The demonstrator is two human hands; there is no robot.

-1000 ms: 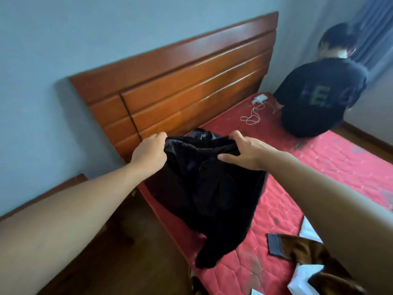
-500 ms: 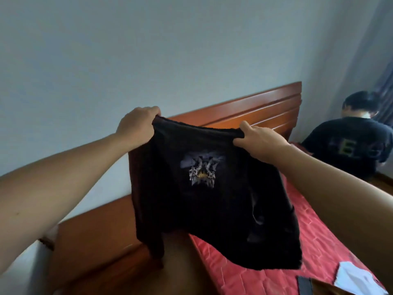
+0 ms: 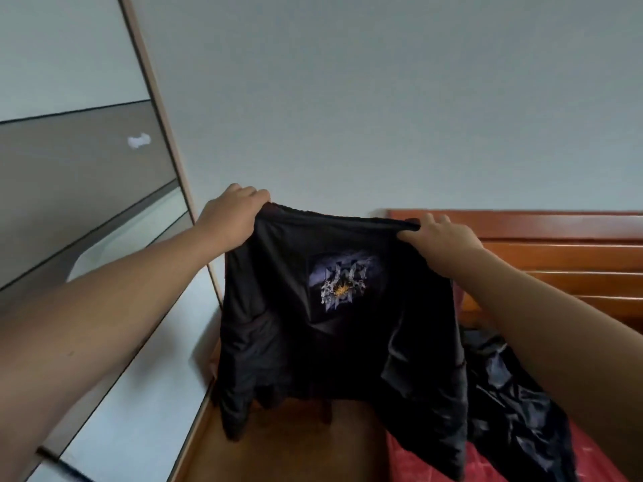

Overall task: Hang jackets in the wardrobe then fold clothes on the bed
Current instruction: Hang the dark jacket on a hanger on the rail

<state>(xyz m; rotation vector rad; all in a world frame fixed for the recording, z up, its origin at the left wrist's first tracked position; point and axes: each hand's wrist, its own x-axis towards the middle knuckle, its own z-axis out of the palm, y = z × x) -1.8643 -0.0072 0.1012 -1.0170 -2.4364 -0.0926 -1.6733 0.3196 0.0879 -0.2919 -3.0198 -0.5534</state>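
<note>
Black jacket [image 3: 334,307] hangs from left grip [image 3: 231,212], right grip [image 3: 440,238].

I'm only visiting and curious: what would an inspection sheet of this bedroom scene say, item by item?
Surface: red mattress, only a corner in view at lower right.
Job's things: black garment with a printed emblem, held up spread in the air; second dark shiny garment crumpled on the mattress; wardrobe door at left.
Clutter: nothing seen.
Grippers: left hand and right hand each grip the black garment's top edge.
Cables: nothing seen.
Surroundings: wooden headboard, pale wall, wooden floor.
</note>
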